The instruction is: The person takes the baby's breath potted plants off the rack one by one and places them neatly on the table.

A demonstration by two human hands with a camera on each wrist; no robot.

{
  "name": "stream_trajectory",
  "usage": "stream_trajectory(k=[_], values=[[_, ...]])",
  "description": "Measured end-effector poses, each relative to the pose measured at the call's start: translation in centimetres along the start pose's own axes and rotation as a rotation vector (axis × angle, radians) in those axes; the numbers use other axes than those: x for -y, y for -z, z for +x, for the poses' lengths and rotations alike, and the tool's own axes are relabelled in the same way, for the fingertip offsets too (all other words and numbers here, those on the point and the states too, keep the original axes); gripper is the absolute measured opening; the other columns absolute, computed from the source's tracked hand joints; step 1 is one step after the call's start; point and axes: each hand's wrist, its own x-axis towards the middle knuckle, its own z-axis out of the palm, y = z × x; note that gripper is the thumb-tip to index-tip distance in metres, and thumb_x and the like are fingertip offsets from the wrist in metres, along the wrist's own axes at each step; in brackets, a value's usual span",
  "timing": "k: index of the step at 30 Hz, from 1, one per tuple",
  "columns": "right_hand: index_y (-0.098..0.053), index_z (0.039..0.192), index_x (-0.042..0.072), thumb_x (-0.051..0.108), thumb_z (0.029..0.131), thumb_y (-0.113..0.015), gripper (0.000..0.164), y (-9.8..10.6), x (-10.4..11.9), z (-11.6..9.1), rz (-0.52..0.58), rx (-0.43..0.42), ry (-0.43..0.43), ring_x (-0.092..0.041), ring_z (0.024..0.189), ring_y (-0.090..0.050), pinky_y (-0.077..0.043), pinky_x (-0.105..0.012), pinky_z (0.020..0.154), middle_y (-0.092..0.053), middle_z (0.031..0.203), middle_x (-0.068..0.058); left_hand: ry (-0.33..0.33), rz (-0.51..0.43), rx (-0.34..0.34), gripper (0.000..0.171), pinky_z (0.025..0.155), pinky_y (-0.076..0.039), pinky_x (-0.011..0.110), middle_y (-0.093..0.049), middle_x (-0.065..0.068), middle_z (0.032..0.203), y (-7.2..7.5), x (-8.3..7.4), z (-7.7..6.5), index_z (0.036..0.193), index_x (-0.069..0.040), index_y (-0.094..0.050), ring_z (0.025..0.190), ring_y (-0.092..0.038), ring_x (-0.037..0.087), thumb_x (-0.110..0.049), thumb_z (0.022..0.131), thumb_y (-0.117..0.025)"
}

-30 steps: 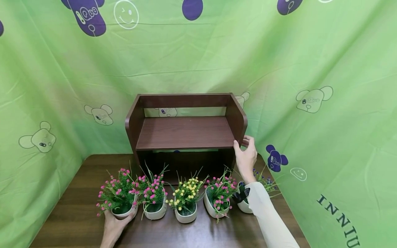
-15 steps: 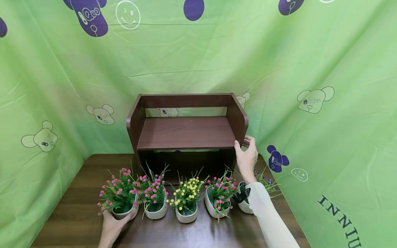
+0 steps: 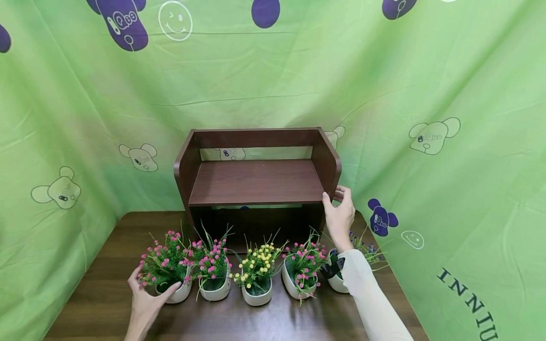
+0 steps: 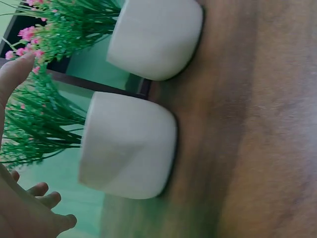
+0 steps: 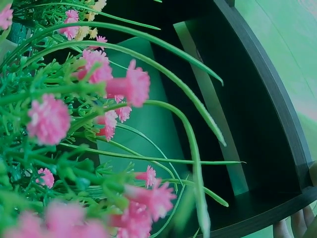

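My left hand point(image 3: 144, 303) is by the leftmost potted plant, which has pink flowers and a white pot point(image 3: 181, 293). In the left wrist view its thumb and fingers are spread, and a gap shows between them and the white pot point(image 4: 130, 144). My right hand point(image 3: 341, 217) grips the right side panel of the dark brown two-tier shelf point(image 3: 256, 182), thumb on the front edge and fingers behind. In the right wrist view only some fingertips point(image 5: 298, 224) show past the panel's edge, and pink flowers point(image 5: 136, 84) cover much of the picture.
Along the front of the shelf stand more potted plants: pink point(image 3: 215, 289), yellow point(image 3: 257, 299), pink point(image 3: 294, 286) and a blue-flowered one point(image 3: 337, 283) partly behind my right forearm. They sit on a brown wooden table point(image 3: 98, 284). Green printed cloth point(image 3: 264, 85) hangs around it.
My left hand has loosened from the leftmost pot and shifted left and slightly up, its fingers spreading. My right hand stays on the shelf's side panel. The plants and shelf have not visibly moved.
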Motion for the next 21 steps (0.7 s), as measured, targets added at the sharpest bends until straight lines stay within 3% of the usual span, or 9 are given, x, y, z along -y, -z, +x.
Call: stream_trajectory(k=[10, 18, 21], values=[[-0.060, 0.134, 0.007, 0.023, 0.102, -0.071, 0.038, 0.7, -0.6, 0.4, -0.001, 0.063, 0.021, -0.027, 0.114, -0.064, -0.048, -0.023, 0.085, -0.068, 0.124, -0.014, -0.074, 0.022, -0.048, 0.108, 0.124, -0.023, 0.048, -0.036, 0.023, 0.156, 0.7, -2.1, 0.4, 0.158, -0.002, -0.024, 0.144, -0.034, 0.041, -0.009, 0.075, -0.094], [-0.055, 0.145, 0.009, 0.033, 0.104, -0.067, 0.049, 1.8, -1.1, 0.9, -0.032, 0.192, 0.055, -0.029, 0.120, -0.063, -0.049, -0.031, 0.092, -0.066, 0.133, -0.015, -0.116, 0.066, 0.015, 0.113, 0.121, -0.021, 0.065, -0.031, 0.023, 0.164, 1.7, -4.3, 1.3, 0.162, -0.004, -0.023, 0.151, -0.028, 0.045, -0.014, 0.076, -0.094], [-0.053, 0.148, 0.010, 0.037, 0.105, -0.066, 0.052, 2.3, -1.4, 0.7, -0.045, 0.233, 0.066, -0.029, 0.122, -0.063, -0.050, -0.034, 0.095, -0.064, 0.136, -0.014, -0.144, 0.091, 0.041, 0.111, 0.121, -0.018, 0.067, -0.029, 0.022, 0.167, 2.1, -5.1, 1.9, 0.162, -0.004, -0.023, 0.155, -0.023, 0.045, -0.016, 0.077, -0.094]])
